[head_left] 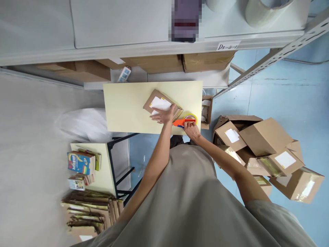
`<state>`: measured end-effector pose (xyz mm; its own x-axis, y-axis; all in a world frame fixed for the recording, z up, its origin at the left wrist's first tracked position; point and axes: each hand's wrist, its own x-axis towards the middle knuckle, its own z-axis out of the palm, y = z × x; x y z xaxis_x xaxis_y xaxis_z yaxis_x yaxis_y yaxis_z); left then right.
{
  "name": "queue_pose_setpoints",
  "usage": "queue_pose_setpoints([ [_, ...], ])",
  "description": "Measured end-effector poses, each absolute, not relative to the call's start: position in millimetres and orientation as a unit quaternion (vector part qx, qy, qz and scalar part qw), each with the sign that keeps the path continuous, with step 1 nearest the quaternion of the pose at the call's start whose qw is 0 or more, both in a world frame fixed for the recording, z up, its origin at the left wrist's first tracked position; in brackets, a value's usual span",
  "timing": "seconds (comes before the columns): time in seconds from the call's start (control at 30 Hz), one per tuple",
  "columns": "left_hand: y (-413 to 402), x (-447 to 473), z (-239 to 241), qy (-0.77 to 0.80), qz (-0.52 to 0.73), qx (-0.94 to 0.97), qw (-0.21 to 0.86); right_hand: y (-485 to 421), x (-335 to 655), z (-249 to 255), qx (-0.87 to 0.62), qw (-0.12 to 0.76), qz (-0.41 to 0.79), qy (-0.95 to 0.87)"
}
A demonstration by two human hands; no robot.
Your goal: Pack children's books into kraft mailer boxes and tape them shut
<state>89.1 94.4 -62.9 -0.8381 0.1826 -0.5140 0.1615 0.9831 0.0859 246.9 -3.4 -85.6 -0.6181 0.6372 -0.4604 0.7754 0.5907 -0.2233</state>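
A small cardboard box (151, 99) with white labels lies at an angle on the pale yellow table (123, 106). Across its near right part rests my left hand (163, 115), fingers spread flat over the label and the cardboard. My right hand (191, 129) is wrapped round an orange tape dispenser (181, 122) that carries a roll of yellow-edged tape. The dispenser's front end points left, close to the box's near right corner. I cannot tell whether it touches the box.
Metal shelving (154, 48) with cardboard boxes runs behind the table. A pile of cardboard boxes (269, 137) covers the floor at right. On the left stand a side table with books (81, 163) and a stack of flattened cardboard (89, 209). Tape rolls (264, 15) sit on the upper shelf.
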Motion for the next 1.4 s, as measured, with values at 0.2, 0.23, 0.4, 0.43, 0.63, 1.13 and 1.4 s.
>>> queue_pose_setpoints([
  [0.2, 111.3, 86.5, -63.5, 0.958, -0.032, 0.131, 0.252, -2.6, 230.3, -90.0, 0.388, 0.163, -0.212, 0.882],
  [0.23, 110.5, 87.0, -62.4, 0.956, -0.033, 0.143, 0.253, -2.5, 230.5, -90.5, 0.387, 0.163, -0.213, 0.882],
  [0.4, 103.1, 86.0, -57.4, 0.950, -0.038, 0.166, 0.262, -8.8, 270.2, -90.4, 0.346, 0.155, -0.221, 0.899],
  [0.43, 102.3, 85.2, -56.8, 0.950, -0.041, 0.168, 0.260, -9.9, 286.0, -90.1, 0.336, 0.158, -0.222, 0.901],
  [0.63, 95.9, 82.4, -55.6, 0.942, -0.034, 0.205, 0.265, 17.8, 363.6, -92.8, 0.427, 0.204, -0.183, 0.862],
  [1.13, 43.1, 48.0, -33.6, 0.820, -0.043, 0.474, 0.317, 38.1, 257.8, -99.5, 0.307, 0.159, -0.193, 0.918],
  [1.4, 51.2, 96.3, -38.4, 0.871, 0.051, 0.421, 0.248, -7.5, 181.4, -80.4, 0.288, 0.162, -0.232, 0.915],
])
